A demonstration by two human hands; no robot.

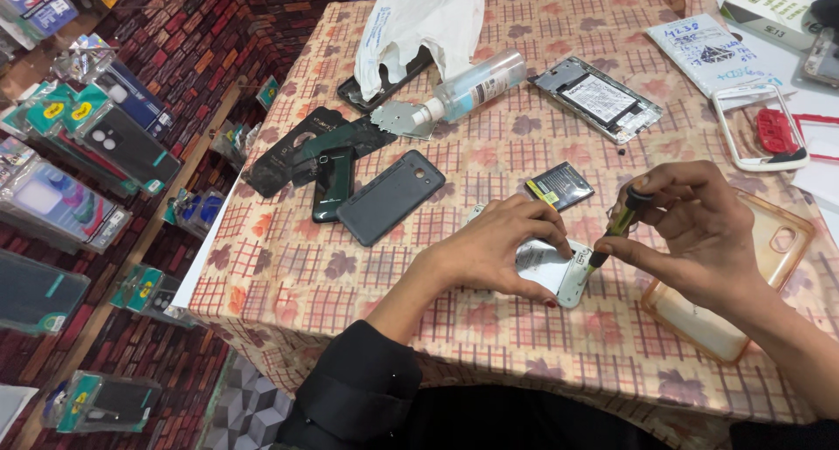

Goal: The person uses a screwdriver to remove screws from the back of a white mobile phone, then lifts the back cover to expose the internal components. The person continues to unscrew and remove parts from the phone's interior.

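Reaching in from the lower middle, forearm angled up and to the right, black sleeve (358,389) pushed back near the elbow: left hand (489,253) lying palm down over an opened white phone (546,271), fingers curled and spread along its upper edge, thumb pressing against its near edge, so pinning the phone flat against the checked tablecloth (288,275). Coming in from the lower right, wrist bent upward: right hand (695,231) hovering just beside the phone's right end, fingers drawn together, pinching a small screwdriver (616,227) with a dark and yellow-green handle between thumb and fingertips, index finger capping its top. Screwdriver tilting, tip pointing down and left onto the phone's right corner.

Lying just beyond the left hand: a small black battery (559,186). Sitting under and beside the right wrist: a clear amber phone case (769,258). Resting further up the table: a dark grey back cover (391,197), a clear spray bottle (472,90) on its side, and another opened phone (599,99).
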